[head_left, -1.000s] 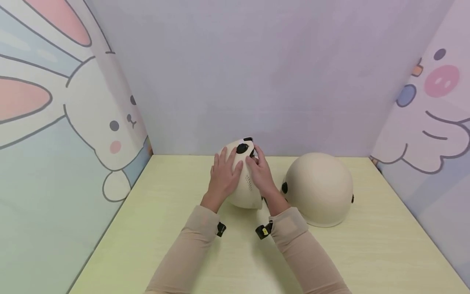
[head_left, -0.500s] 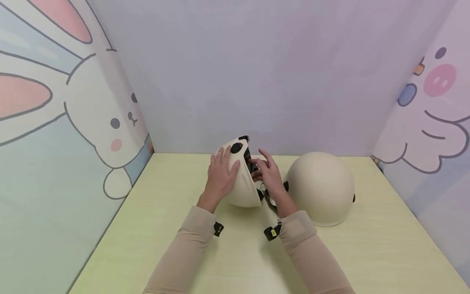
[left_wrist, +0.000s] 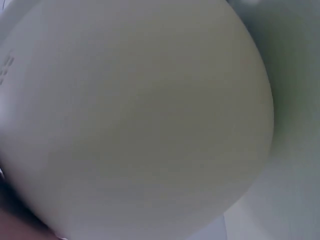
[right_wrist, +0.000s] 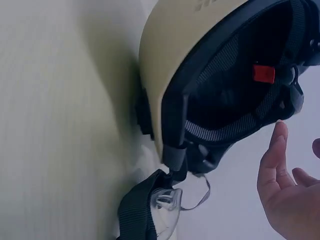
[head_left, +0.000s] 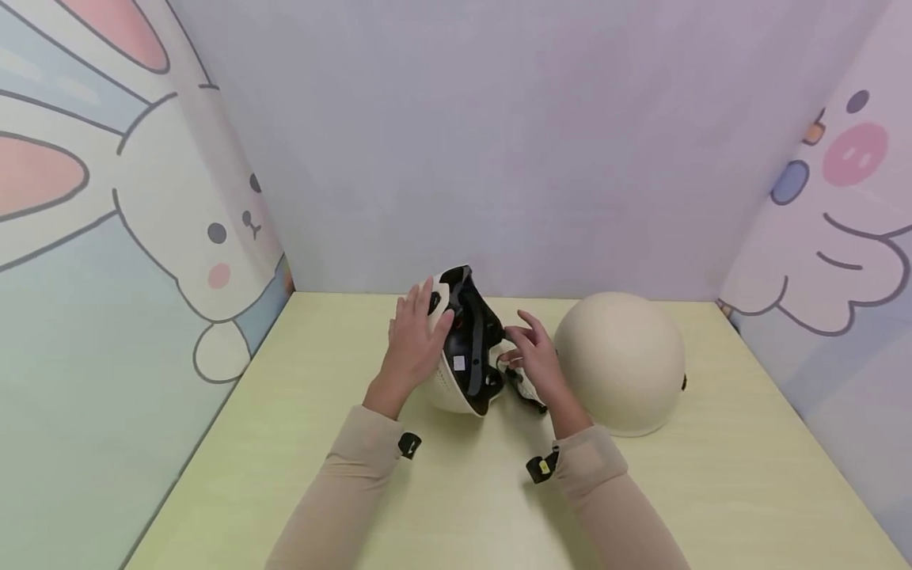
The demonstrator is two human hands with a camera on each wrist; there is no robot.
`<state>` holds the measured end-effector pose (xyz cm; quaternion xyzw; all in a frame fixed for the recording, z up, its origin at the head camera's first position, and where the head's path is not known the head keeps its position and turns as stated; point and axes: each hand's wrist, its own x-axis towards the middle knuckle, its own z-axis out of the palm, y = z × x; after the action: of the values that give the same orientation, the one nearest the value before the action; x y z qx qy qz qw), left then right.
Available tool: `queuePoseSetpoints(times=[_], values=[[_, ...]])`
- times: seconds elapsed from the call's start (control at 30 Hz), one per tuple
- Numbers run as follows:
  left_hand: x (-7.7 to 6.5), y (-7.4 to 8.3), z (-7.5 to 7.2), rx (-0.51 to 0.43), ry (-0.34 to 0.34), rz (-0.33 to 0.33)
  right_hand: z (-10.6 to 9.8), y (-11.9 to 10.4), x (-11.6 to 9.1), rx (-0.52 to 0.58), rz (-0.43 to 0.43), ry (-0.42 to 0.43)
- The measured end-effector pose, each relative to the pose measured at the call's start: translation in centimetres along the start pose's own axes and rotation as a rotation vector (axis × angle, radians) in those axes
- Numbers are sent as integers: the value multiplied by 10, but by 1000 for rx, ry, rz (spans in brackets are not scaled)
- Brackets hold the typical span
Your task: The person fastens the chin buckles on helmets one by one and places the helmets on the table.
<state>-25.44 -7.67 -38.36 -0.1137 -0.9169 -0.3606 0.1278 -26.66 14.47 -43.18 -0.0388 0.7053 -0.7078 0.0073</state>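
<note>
Left hand [head_left: 412, 336] touches helmet [head_left: 465, 344], opening rightward, long axis pointing away.

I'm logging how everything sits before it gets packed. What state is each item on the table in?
Left helmet: tipped on its side, black-lined opening facing right.
Right helmet: dome up, opening downward.
Clear eyewear: low between the helmets, partly hidden.
Black strap: reaching up to the left helmet's lower edge; whether fastened there, unclear.
</note>
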Motion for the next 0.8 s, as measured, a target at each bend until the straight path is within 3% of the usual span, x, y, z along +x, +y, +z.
queuePoseSetpoints(times=[0.53,0.8], values=[[-6,-22,-17,-154,7,-58,0,28,-6,-244,134,9],[-10,-38,-23,-216,9,-71,3,37,-9,-382,62,-25]])
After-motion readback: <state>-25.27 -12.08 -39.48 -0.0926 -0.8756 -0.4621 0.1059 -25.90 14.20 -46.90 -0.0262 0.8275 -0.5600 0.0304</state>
